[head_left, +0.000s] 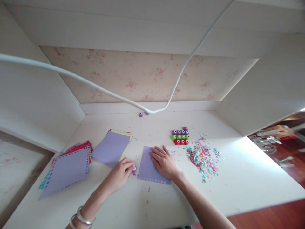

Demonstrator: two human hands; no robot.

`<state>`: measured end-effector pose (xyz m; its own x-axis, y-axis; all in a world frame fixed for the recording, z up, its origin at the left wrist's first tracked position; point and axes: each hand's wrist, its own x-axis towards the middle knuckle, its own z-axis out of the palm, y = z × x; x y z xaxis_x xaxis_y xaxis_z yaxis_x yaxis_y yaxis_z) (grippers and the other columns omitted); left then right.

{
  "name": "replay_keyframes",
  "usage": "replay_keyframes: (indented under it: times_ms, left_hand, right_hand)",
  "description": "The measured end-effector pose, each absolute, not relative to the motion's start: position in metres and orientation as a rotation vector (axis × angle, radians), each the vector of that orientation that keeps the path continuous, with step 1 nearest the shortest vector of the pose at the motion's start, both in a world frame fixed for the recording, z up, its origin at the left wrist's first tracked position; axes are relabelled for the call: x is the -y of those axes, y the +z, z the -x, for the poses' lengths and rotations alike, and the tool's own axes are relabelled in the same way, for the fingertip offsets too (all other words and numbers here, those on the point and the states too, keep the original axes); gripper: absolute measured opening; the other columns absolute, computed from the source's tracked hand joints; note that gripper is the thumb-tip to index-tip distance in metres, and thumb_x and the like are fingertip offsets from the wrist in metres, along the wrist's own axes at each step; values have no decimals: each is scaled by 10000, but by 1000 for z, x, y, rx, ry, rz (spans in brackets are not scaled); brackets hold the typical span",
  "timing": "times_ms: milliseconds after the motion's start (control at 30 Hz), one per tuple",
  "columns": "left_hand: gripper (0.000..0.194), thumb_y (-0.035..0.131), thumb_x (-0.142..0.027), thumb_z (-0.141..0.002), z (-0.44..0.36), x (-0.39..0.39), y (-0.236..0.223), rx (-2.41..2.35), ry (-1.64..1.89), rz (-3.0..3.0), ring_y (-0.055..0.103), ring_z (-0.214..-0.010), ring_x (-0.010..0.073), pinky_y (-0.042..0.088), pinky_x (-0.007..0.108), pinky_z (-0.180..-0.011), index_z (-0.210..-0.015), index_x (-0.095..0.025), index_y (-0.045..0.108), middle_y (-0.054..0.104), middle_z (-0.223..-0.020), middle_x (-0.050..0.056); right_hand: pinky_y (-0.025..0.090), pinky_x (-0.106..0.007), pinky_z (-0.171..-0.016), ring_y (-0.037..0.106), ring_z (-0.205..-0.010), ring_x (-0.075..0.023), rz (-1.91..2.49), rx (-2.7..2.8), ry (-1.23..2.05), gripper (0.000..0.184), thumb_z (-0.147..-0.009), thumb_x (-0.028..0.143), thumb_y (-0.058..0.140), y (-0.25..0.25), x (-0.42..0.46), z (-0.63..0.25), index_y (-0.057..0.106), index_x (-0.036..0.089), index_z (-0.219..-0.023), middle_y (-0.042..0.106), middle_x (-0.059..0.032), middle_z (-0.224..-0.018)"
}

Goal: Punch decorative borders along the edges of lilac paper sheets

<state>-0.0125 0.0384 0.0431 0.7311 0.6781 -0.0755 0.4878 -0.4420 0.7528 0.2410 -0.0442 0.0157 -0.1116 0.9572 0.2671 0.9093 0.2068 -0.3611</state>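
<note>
A purple sheet of paper (pixel 147 168) lies on the white desk (pixel 250 178) in front of me, with a row of small holes along its near edge. My right hand (pixel 164 162) rests flat on it, fingers spread. My left hand (pixel 122 173) is closed around a small purple paper punch (pixel 134 169) at the sheet's left edge.
Left of me lie a stack of punched sheets (pixel 68 170) and a purple and yellow stack (pixel 111 148). Rows of purple, green and red punches (pixel 180 136) stand behind a heap of colourful confetti (pixel 202 157). A white cable (pixel 95 86) hangs across the view. Two small punches (pixel 143 114) sit by the back wall.
</note>
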Motion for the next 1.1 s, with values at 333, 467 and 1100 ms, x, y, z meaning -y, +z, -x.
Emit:
replay_keyframes:
  times_ms: [333,467,1100]
  left_hand:
    - [362,583,-102,-862,9,-23,41,-838,445,-2210,660,-945,197,543,315,-869,-1172,-287,618,664,-1099,30]
    - [563,550,-85,-883,0,-17,39,-836,478,-2185,657,-829,169,553,293,-807,-1386,-311,433,652,-1088,26]
    - [264,519,-347,-972,7,-8,14,-872,601,-2073,658,-821,151,560,299,-821,-1223,-269,538,640,-1112,48]
  right_hand:
    - [498,-278,-960,623,-1111,-190,1591,1915,594,383,-969,293,525,54,62,-199,540,259,-1350,659,-42,-1241]
    - [518,-236,-858,675,-962,-167,1559,1874,725,342,-975,280,519,67,63,-188,586,315,-1308,693,-20,-1100]
    - [509,-371,-782,690,-925,-292,2318,1050,252,427,-872,462,523,76,-1,-403,709,198,-1152,754,-98,-987]
